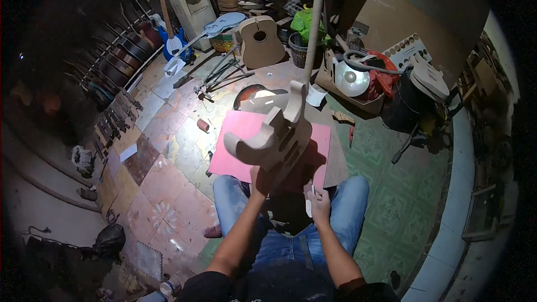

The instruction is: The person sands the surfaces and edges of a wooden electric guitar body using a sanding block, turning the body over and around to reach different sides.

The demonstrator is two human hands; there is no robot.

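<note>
item: wooden guitar body (pixel 273 146), pale, unpainted, double-horned, with slots cut through or into its face. position: held up and tilted before the seated person, over a pink sheet (pixel 234 128), on which a shadow is cast to the right.

left hand (pixel 259 180): closed on the near end of the guitar body, by which the piece is held; the fingers are largely hidden by the wood, so the exact grip cannot be told.

right hand (pixel 319 206): fingers curled in, a small pale flat piece (pixel 309 208) being pinched; kept low, near the right thigh, apart from the guitar body as far as can be seen.

beyond the pink sheet: one sunburst guitar body (pixel 244 96), partly covered.

on the tiled floor, left: one short reddish cylinder (pixel 203 125); one white paper slip (pixel 128 152).

on the floor, right: one red-handled tool (pixel 351 136), placed beside a wooden headstock-like piece (pixel 342 117).

at the back: one acoustic guitar body (pixel 263 50) with round sound hole, stood upright; one blue guitar (pixel 175 45), leaned; one dark basket (pixel 298 51), topped by a green plastic bag (pixel 306 23).
</note>
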